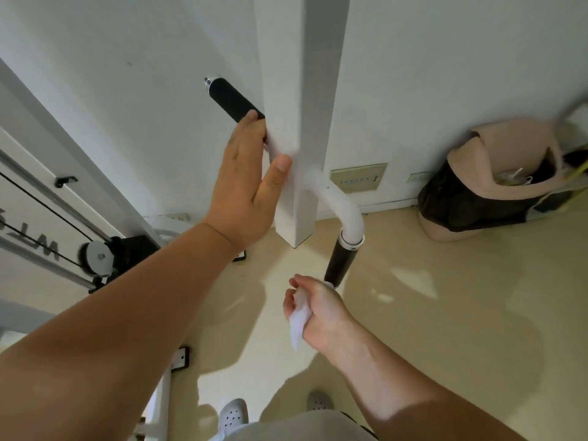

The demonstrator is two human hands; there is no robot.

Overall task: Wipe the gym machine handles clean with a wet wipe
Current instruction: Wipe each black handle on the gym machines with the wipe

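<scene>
One handle (234,100) angles up-left; the other handle (340,264) points down.
</scene>
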